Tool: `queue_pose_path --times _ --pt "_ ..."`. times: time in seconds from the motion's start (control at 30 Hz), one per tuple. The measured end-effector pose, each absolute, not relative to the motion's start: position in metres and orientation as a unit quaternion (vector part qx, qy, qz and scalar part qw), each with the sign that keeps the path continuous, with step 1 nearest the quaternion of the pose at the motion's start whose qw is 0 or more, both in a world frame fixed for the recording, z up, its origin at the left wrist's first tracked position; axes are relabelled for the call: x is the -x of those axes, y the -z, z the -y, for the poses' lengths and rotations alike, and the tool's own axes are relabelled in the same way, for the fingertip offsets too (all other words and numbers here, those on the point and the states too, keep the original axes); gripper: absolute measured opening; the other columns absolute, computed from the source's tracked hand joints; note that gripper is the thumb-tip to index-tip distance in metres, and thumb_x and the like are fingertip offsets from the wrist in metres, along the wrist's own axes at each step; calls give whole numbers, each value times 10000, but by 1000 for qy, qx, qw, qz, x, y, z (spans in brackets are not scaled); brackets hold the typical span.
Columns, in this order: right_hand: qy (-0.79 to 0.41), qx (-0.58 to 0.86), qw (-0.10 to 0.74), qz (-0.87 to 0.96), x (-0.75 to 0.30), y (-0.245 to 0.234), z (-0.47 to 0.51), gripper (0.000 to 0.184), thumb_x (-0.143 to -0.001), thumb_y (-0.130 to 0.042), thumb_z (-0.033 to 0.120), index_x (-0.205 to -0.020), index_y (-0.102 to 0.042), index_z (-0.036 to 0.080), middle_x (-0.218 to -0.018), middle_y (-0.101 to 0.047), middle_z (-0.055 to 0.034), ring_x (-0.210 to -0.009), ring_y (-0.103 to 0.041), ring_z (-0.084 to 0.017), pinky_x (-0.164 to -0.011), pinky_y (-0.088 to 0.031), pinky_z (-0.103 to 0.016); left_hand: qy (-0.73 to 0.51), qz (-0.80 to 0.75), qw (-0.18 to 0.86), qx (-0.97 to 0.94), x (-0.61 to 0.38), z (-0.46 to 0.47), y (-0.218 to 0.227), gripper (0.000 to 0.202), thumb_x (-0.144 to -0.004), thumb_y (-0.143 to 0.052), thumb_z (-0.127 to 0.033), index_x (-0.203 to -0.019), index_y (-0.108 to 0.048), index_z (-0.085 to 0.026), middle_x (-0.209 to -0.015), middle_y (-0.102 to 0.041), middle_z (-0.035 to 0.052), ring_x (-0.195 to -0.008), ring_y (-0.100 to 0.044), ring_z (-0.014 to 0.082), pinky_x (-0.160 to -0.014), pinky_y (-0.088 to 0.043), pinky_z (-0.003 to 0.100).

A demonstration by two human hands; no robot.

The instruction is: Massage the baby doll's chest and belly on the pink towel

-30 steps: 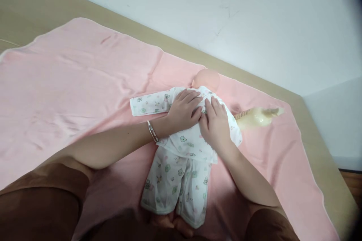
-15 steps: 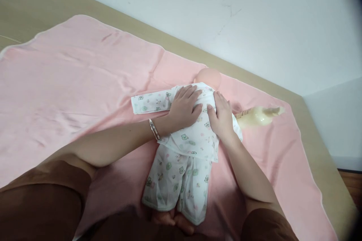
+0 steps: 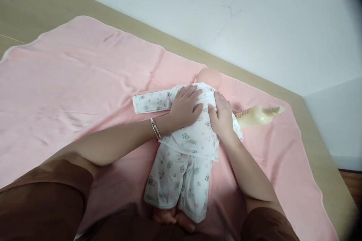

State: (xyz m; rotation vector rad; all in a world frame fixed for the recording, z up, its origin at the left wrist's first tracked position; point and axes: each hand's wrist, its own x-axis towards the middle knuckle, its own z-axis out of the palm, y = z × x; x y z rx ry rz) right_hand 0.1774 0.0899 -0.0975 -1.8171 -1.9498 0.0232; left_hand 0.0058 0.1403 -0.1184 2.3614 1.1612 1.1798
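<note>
A baby doll lies stretched out, its smooth bald head away from me and no face showing. It wears a white printed top and matching trousers. My left hand rests flat on the left upper part of the top, fingers extended, a silver bangle at the wrist. On the right side of the top lies my right hand, also flat, its thumb apart from the fingers. One doll sleeve points left. The doll's feet stick out of the trouser legs near my body.
Under the doll spreads a pink blanket with a pale edge, on a wooden table. A cream-yellow pump bottle lies on its side right of the doll. A white wall borders the table's far side.
Both hands stay flat on the doll's top. The view has shifted very slightly; nothing else visibly differs.
</note>
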Motion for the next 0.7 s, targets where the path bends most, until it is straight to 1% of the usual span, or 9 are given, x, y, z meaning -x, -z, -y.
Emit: queue_pose_path --times 0.17,0.33,0.5,0.7 --pt "-5 665 231 710 -177 97 -90 573 -1020 -318 481 -1510 -383 192 -1564 -428 -141 -1465 -359 -301 -1187 -247 -599 -411 -396 126 -811 -6 -141 120 427 -906 -492 -277 -1307 -557 -145 -1398 -577 147 -1377 -461 299 -1185 -334 523" --pt "-8 662 235 712 -178 98 -90 572 -1016 -334 459 -1512 -381 177 -1561 -430 -150 -1462 -361 -304 -1189 -251 -588 -413 -394 122 -812 -6 -142 120 431 -902 -493 -275 -1301 -564 -130 -1387 -584 145 -1367 -471 300 -1187 -335 504" --pt "-6 661 239 711 -178 98 -90 561 -1014 -346 451 -1510 -382 192 -1558 -437 -142 -1458 -366 -304 -1186 -255 -593 -415 -392 127 -811 -6 -142 120 427 -898 -493 -277 -1300 -561 -148 -1390 -582 147 -1369 -468 300 -1177 -342 524" --pt "-10 663 237 710 -177 96 -89 566 -1018 -339 453 -1510 -385 177 -1560 -434 -144 -1460 -364 -296 -1192 -253 -581 -416 -394 122 -811 -6 -142 120 434 -898 -495 -284 -1289 -576 -114 -1384 -583 159 -1357 -474 303 -1182 -341 504"
